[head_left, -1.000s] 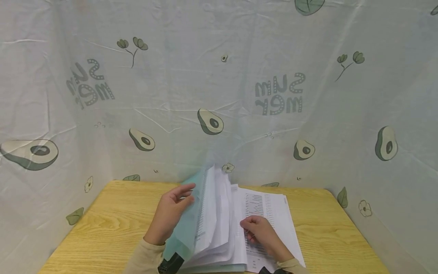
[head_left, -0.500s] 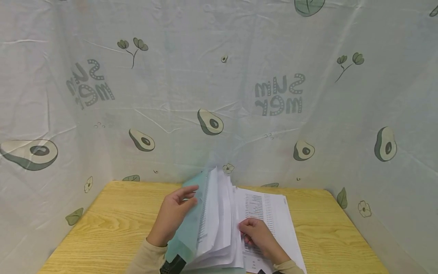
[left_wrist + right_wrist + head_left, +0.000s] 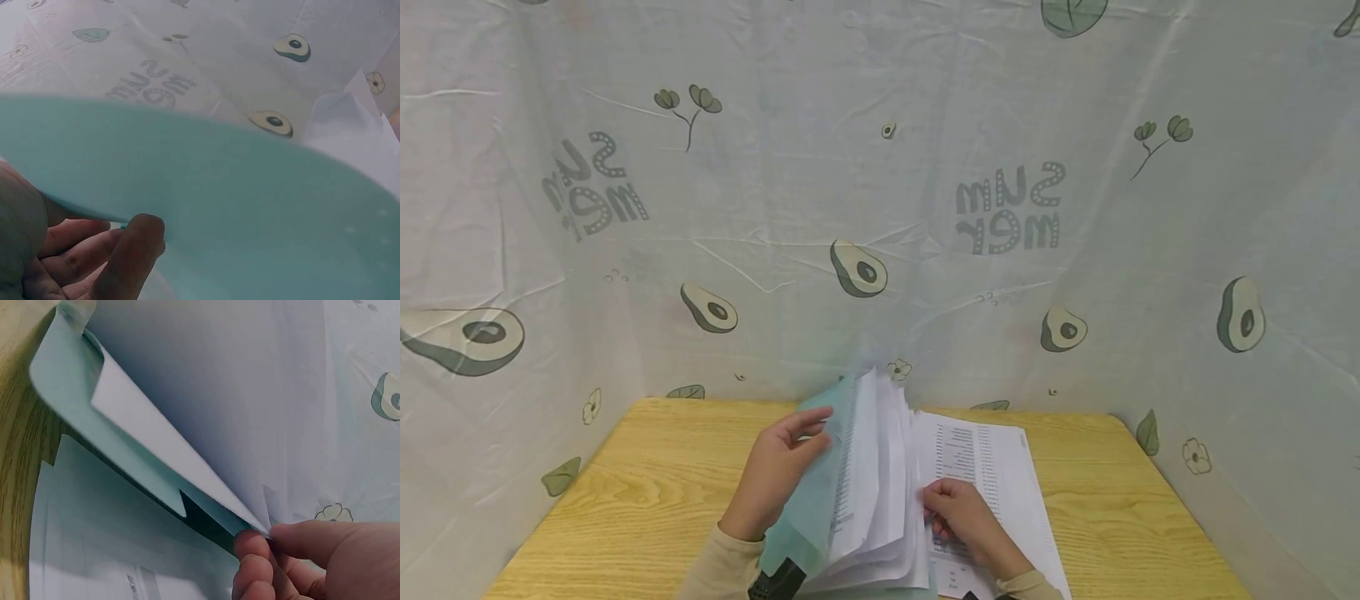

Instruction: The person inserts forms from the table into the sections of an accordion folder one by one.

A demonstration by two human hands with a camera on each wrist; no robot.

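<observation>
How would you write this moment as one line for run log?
left hand: holds teal folder | right hand: pinches white papers at edge | printed page: lies below right hand

Right hand (image 3: 962,512) drifts left with the paper sheets (image 3: 891,492)

Low in the frame's centre, I see that hand a shade further left than a second ago, the sheets' lower right corner now further left too. The left hand (image 3: 778,462) has slipped slightly right, toward the frame's middle.
</observation>
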